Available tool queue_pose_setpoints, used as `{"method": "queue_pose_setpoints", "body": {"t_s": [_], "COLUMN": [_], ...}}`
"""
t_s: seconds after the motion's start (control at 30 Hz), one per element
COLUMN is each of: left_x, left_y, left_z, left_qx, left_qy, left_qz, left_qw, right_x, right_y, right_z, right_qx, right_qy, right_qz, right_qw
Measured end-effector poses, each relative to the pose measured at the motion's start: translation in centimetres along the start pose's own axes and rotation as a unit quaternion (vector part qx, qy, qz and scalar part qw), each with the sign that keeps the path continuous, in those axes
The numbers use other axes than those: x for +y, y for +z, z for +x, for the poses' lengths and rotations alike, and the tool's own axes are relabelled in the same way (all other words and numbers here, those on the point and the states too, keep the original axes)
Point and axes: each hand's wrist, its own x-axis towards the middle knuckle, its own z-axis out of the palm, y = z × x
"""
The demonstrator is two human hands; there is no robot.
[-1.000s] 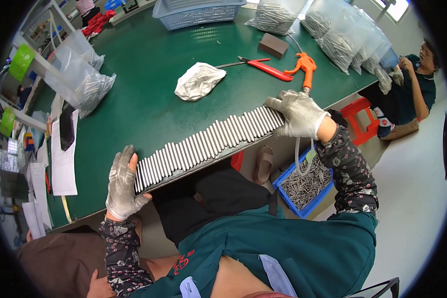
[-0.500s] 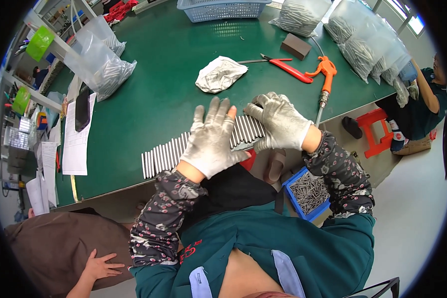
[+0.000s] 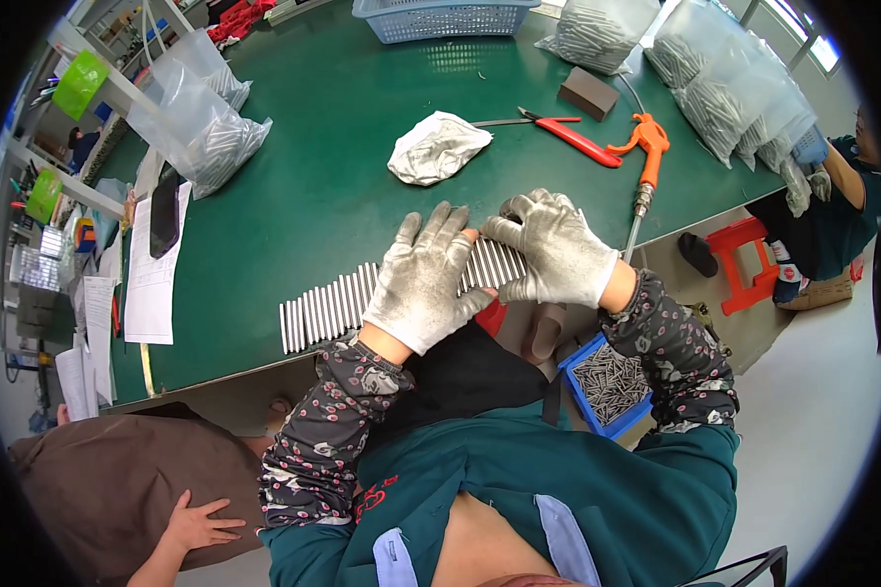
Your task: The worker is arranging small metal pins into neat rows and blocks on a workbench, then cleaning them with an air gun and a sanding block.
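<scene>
Silver metal rods (image 3: 328, 305) lie side by side in a long row near the front edge of the green table (image 3: 294, 205). My gloved left hand (image 3: 421, 279) rests across the middle of the row, fingers stretched out and bare thumb tip at the rods' near ends. At the row's right end, my gloved right hand (image 3: 558, 249) is bent around the rods, fingertips at the far ends and thumb at the near ends. Several rods show between the two hands; those under the palms are hidden. A crumpled white cloth (image 3: 439, 149) lies beyond my hands.
Red-handled pliers (image 3: 578, 142), a brown block (image 3: 588, 93) and an orange air gun (image 3: 646, 152) lie at the right. Rod-filled bags (image 3: 710, 98) stand along the far right. A blue tray of pins (image 3: 607, 386) sits below the table edge. Other people sit at both sides.
My left hand has shifted slightly right along the row, and its fingers have drawn closer together. The gap between my hands is narrower. My right hand stays at the row's right end.
</scene>
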Motion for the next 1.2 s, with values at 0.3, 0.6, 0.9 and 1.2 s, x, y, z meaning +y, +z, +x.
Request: {"method": "queue_pose_setpoints", "body": {"t_s": [0.3, 0.6, 0.9, 1.2], "left_x": [0.2, -0.8, -0.7, -0.9], "left_y": [-1.8, -1.8, -2.3, -3.0], "left_z": [-1.3, -1.8, -1.7, -0.4], "left_qx": [0.026, -0.005, 0.006, 0.116], "left_qy": [0.004, -0.01, -0.008, 0.022], "left_qz": [0.029, 0.03, 0.007, -0.061], "left_qw": [0.999, 0.999, 1.0, 0.991], "right_x": [-2.8, -4.1, -2.6, -3.0], "right_y": [-1.3, 3.4, 5.3, 2.9], "right_z": [-3.9, -4.8, -4.2, -3.1], "right_qx": [0.068, 0.201, 0.285, 0.417], "right_qy": [-0.019, -0.015, -0.084, -0.104], "right_qz": [-0.051, -0.088, -0.135, -0.039], "right_qw": [0.996, 0.976, 0.945, 0.902]}}
